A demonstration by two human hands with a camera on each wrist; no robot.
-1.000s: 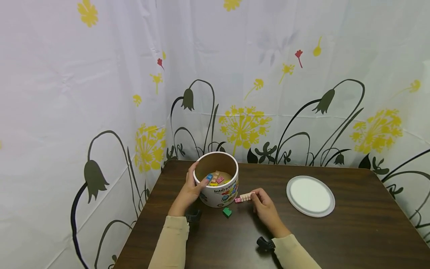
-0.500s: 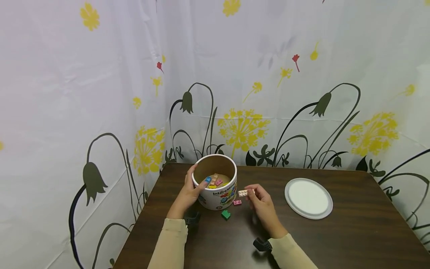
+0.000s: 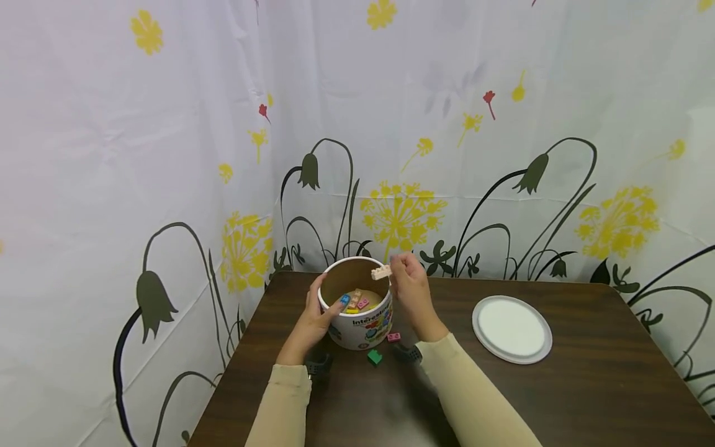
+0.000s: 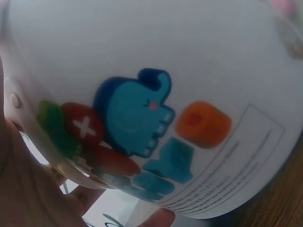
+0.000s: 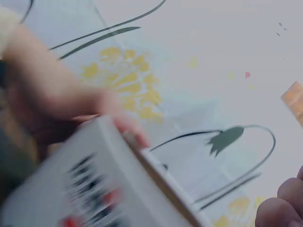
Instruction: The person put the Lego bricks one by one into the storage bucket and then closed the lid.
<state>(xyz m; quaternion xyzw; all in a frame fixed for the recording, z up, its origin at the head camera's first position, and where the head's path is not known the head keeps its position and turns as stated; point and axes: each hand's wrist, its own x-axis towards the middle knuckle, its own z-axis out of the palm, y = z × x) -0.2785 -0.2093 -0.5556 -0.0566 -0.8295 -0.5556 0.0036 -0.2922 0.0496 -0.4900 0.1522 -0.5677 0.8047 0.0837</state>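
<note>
My left hand grips the white printed bucket by its near left rim, thumb over the edge. In the left wrist view, the bucket wall fills most of the picture, with part of the hand at the lower left. My right hand pinches a pale cream toy brick above the bucket's right rim; the brick shows at the edge of the right wrist view. Inside the bucket lie a blue brick at my left thumb tip, a pink brick and others.
On the brown table, a green brick and a pink brick lie just in front of the bucket. A round white lid lies to the right. A flower-patterned curtain hangs behind the table.
My right hand lifted the cream brick off the table, away from the pink one, then up and left to above the bucket's rim. The left hand kept its grip on the bucket.
</note>
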